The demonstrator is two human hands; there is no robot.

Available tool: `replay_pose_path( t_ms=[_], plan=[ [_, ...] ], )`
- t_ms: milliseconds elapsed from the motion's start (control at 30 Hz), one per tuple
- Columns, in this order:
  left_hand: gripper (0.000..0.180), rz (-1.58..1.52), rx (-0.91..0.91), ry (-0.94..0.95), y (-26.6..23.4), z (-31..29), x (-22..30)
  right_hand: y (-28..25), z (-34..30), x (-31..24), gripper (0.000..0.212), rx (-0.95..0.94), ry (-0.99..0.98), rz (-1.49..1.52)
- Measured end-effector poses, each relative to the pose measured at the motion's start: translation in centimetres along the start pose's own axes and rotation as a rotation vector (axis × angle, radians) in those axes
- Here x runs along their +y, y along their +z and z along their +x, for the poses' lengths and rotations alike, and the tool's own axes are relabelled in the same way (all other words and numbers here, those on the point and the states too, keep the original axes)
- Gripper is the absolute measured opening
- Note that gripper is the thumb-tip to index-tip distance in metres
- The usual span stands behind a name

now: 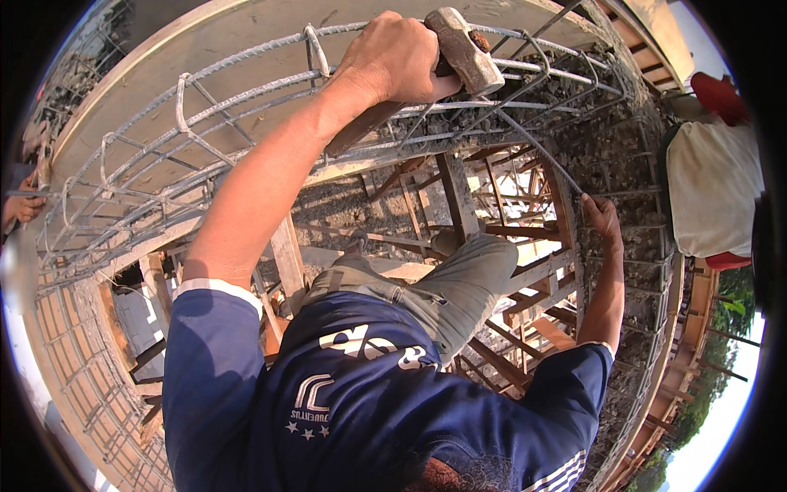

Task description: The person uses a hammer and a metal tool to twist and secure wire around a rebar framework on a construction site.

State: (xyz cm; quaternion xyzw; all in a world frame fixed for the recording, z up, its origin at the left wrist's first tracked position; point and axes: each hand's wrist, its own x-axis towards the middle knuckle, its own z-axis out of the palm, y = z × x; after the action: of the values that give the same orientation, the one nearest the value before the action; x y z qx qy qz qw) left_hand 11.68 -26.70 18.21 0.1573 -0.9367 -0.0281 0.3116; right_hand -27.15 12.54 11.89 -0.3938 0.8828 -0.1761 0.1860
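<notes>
My left hand (392, 64) is closed around a hammer, gripping it close to its worn metal head (465, 53). Below the fist, part of the wooden handle (365, 129) shows. The hammer is over a cage of steel reinforcing bars (238, 113), with long bars and tied loops. Lower and to the right, my right hand (602, 217) pinches the near end of a thin steel rod (545, 152). That rod slants up and left to the bars just under the hammer head; whether its far end is hooked to them I cannot tell.
Wooden formwork boards (205, 45) run behind the cage. Timber props (288, 262) and gaps lie beneath me. A rough concrete-splashed strip with bars (635, 271) runs down the right. Another person in a pale top (711, 189) is at far right; another person's hand (26, 207) shows at far left.
</notes>
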Motion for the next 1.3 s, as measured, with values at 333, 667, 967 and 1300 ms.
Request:
replay_pose_path(
  t_ms=[333, 667, 967, 1300],
  plan=[
    [0.056, -0.009, 0.017, -0.021, 0.1, 0.0, 0.1, 17.8, -16.2, -14.4, 0.021, -0.384, 0.530, 0.933],
    [0.055, -0.037, -0.017, 0.013, 0.7, 0.3, -0.6, 22.2, -15.3, -19.6, 0.043, -0.049, 0.282, 1.175],
    [0.030, -0.058, -0.014, 0.028, -0.4, 0.3, 0.8, 22.1, -21.9, -13.8, 0.040, 0.098, 0.194, 0.780],
    [0.027, -0.118, -0.007, 0.034, -0.5, 0.7, 1.4, 21.7, -16.8, -5.0, 0.037, 0.140, 0.082, 0.695]
  ],
)
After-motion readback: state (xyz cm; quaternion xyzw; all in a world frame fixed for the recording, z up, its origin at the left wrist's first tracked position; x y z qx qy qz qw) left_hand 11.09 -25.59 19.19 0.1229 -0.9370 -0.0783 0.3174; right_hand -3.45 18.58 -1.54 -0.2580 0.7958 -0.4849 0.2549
